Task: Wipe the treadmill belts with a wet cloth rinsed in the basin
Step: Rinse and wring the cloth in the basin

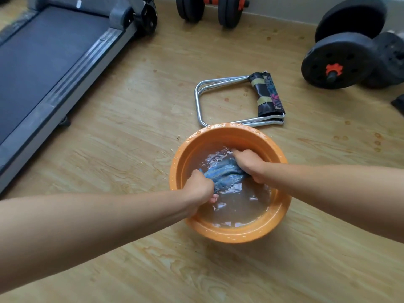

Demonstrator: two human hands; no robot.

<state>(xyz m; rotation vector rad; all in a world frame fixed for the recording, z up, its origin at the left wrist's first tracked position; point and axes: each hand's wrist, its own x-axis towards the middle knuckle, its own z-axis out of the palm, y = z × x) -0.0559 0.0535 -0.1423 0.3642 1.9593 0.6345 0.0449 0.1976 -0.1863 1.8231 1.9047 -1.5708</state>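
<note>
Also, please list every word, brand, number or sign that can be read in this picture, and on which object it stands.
No text here is readable.
The small white sticker on the grey treadmill: too blurred to read.
The folded metal stool, dark patterned fabric: a print only, no letters that I can tell.
The orange plastic basin, blue cloth, black dumbbells: no markings show.

one treadmill (43, 57), one basin (220, 133), one cloth (223, 174), one folded stool (268, 95), at least two dumbbells (190, 8) (340, 60)

A folded stool (267, 95) lies on the wooden floor (131, 119) near black dumbbells (341, 60).
</note>
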